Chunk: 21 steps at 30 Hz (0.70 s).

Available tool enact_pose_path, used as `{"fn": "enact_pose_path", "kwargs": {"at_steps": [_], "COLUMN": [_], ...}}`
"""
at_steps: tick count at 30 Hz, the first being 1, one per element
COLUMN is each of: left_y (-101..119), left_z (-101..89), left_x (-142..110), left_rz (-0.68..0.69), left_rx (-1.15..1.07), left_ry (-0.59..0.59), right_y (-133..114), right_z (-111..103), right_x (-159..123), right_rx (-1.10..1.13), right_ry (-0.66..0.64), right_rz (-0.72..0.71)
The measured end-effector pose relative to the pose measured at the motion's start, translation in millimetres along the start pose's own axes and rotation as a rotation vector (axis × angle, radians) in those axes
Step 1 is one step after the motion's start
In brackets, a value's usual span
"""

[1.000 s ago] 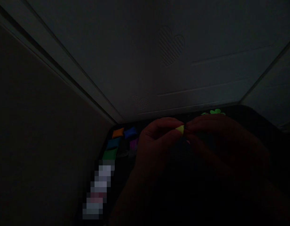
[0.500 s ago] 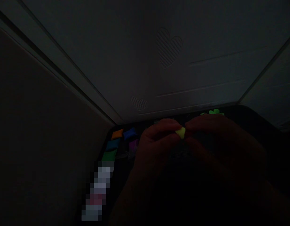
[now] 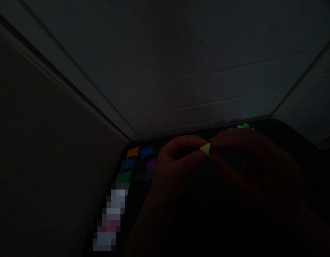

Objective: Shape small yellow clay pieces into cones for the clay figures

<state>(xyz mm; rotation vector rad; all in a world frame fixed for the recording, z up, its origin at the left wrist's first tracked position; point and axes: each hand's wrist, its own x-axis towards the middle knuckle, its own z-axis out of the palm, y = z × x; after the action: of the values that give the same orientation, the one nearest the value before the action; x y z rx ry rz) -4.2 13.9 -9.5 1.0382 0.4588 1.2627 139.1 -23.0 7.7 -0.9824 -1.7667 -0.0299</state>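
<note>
A small piece of yellow modelling clay [image 3: 205, 149], roughly triangular, is pinched between thumb and fingers of my left hand [image 3: 175, 157]. From the other side, the fingertips of my right hand [image 3: 250, 153] press against its right edge, thumb below and fingers above. Both hands are held over the dark tabletop [image 3: 202, 200]. Just behind my right hand lies a bright green flower-like shape [image 3: 244, 126], partly covered by that hand. The scene is very dark, so finger details are hard to make out.
Left of my hands lie small soft packets: orange [image 3: 133, 152], blue [image 3: 147, 152], teal [image 3: 128, 164], green [image 3: 123, 176] and purple [image 3: 151, 165]. Nearer stands a pixelated pale strip [image 3: 111, 217]. A pale panel with embossed hearts [image 3: 191, 53] rises behind the table; a wall [image 3: 47, 142] borders the left.
The yellow clay has turned between my fingertips and shows more of its face as a triangle. Both hands stay in nearly the same place; the view has shifted slightly.
</note>
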Motion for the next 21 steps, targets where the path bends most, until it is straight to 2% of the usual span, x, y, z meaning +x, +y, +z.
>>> {"fn": "enact_pose_path", "kwargs": {"at_steps": [21], "left_y": [2.1], "left_z": [0.3], "left_x": [1.0], "left_rz": [-0.009], "left_rx": [0.071], "left_ry": [0.005], "right_y": [2.4], "right_z": [-1.2], "right_x": [0.6], "right_rx": [-0.043], "right_ry": [-0.024], "right_rz": [0.051]}}
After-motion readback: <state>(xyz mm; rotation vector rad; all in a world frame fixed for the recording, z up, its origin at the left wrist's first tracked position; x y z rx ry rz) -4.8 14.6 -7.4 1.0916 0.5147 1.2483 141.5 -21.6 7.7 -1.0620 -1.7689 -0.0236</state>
